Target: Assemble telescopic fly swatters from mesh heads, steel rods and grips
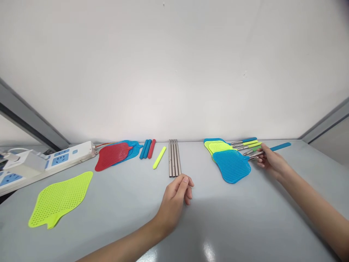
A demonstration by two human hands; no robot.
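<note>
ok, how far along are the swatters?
Looks done: stacked swatters at right, already handled. In hand: front blue swatter, right hand at its shaft. Apparently left: loose heads, unattached handles, bare metal rods near the left hand.

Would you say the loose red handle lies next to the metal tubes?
No, the yellow handle lies between the red handle and the metal tubes.

The left hand (178, 194) is loosely closed over the desk (215, 225), its fingers (188, 191) curled and the thumb lying across them, the forearm slanting in from the lower left. The right arm (313, 196) reaches in from the lower right, its hand (269, 162) farther forward, thumb and fingers closed in a grip.
</note>
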